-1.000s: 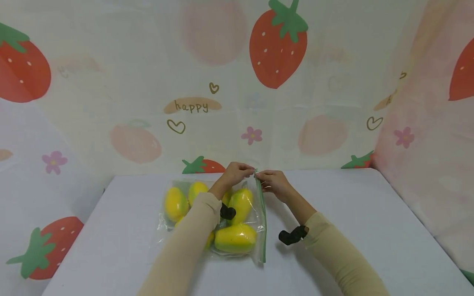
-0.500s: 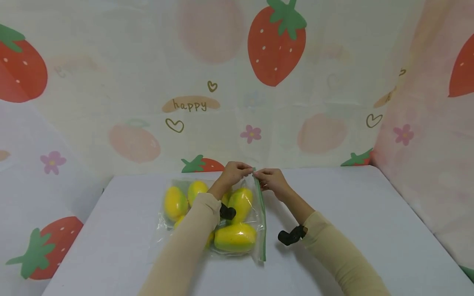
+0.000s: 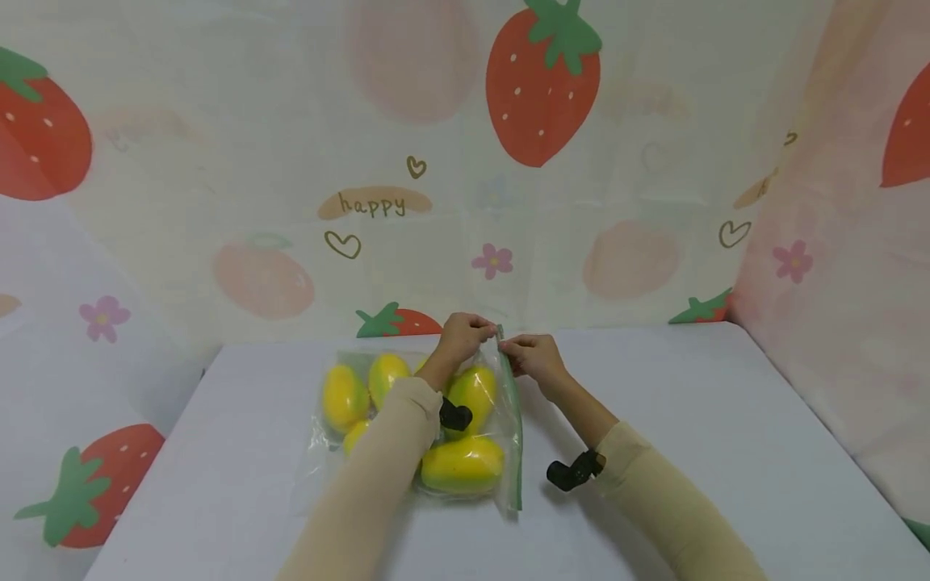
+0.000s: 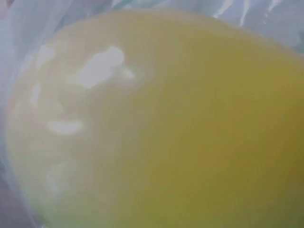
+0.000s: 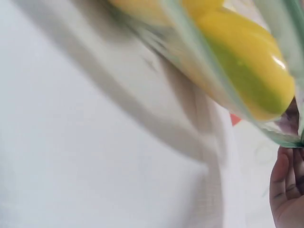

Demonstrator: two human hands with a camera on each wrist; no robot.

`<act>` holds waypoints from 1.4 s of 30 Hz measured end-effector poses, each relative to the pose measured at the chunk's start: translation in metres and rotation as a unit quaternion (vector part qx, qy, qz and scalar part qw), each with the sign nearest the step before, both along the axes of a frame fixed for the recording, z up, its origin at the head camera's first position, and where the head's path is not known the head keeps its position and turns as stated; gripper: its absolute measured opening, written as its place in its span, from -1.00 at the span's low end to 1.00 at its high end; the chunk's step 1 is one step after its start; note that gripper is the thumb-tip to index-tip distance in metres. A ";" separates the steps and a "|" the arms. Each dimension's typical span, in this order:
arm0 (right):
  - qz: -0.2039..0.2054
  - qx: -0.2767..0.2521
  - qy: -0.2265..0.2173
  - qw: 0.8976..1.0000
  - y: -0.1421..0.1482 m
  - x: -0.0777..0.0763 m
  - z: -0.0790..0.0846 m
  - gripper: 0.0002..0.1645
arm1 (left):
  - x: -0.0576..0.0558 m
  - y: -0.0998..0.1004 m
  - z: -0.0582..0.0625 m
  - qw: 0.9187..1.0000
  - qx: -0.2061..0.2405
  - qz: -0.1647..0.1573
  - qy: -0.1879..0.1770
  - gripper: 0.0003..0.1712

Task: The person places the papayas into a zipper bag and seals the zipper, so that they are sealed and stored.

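Observation:
A clear zip bag (image 3: 510,476) lies on its side on the table, its green zip strip (image 3: 517,440) facing right. Several yellow-green mangoes (image 3: 462,466) are inside it; my left forearm covers part of them. At the strip's far end, my left hand (image 3: 461,337) pinches the corner between thumb and fingers. Just below and to the right, my right hand (image 3: 539,359) pinches the strip. One mango (image 4: 156,128) under plastic fills the left wrist view. In the right wrist view, the strip runs past a mango (image 5: 251,66) to a corner above part of a hand.
The white table (image 3: 676,452) spreads out on both sides of the bag. Behind it stands a backdrop (image 3: 276,161) printed with strawberries. A black wrist camera (image 3: 455,415) sits above the mangoes on the left wrist; another camera (image 3: 574,470) is on the right wrist.
My left wrist has shifted slightly to the right over the bag. The right hand has slid a little toward me along the strip. Both hands keep their pinch, and the bag lies where it was.

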State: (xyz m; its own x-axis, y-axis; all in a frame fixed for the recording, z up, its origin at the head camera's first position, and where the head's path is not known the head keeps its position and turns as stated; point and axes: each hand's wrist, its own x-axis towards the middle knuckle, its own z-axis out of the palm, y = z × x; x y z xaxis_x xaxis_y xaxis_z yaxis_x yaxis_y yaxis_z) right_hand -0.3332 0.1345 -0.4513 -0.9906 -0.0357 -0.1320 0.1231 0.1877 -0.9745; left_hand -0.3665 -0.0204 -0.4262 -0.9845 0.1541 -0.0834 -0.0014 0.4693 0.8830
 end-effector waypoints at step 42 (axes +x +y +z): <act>0.031 0.009 -0.035 0.999 0.014 0.092 0.000 -0.73 | 0.002 -0.011 0.010 0.995 0.092 0.026 0.023 -0.76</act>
